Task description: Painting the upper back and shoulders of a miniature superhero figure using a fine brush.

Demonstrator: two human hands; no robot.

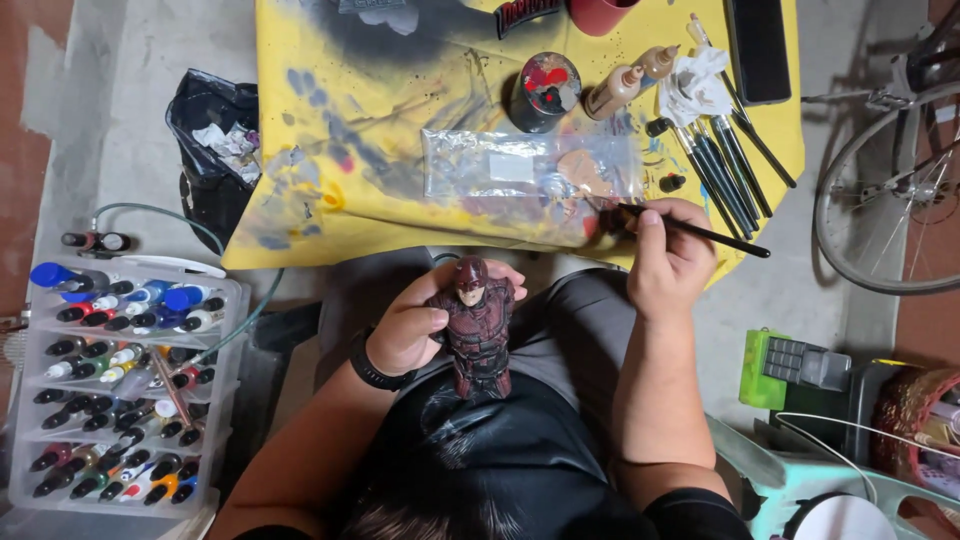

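Observation:
My left hand (415,325) grips a dark red masked figure bust (478,330) upright over my lap. My right hand (672,258) holds a thin black paintbrush (700,233), its tip touching the clear plastic palette sheet (520,175) with paint dabs on the yellow table cover (330,120). A black band sits on my left wrist.
A row of black brushes (725,165), two dropper bottles (630,80), a paint-spattered round jar (545,90), a crumpled tissue and a black phone (760,45) lie on the table. A tiered rack of paint bottles (120,390) stands left; a black bin bag (215,140) behind it. A bicycle wheel (890,190) is right.

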